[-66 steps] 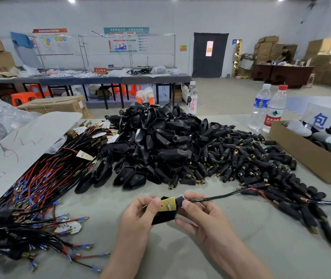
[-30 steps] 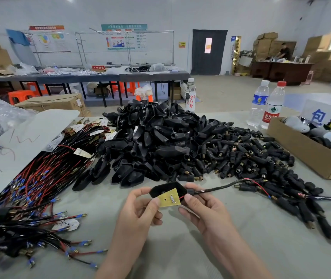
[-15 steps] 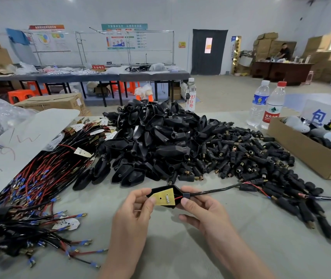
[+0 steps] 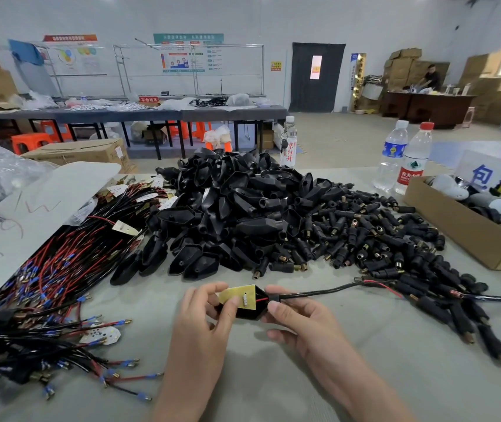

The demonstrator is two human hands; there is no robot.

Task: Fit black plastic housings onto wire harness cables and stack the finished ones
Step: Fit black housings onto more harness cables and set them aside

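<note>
Left grip: grasping. Thumb lies on the yellow circuit board, fingers curled behind the black housing.
Right grip: grasping. Thumb and forefinger pinch the housing's narrow end, where the cable enters.
Housing: held between both grips, just above the worktop, near its front edge. The board sits in its open face, tilted, one corner raised out. A red wire shows between board and neck.
Cable: runs right from the housing; its far end lies on the worktop among the loose connectors.
Behind the grips: heap of empty black housings, middle of the worktop. To the heap's right, a spread of black barrel connectors with brass tips.
Left: bundle of red and black wires with blue terminals, partly under a white sheet.
Right: open cardboard box; two water bottles just behind it.
</note>
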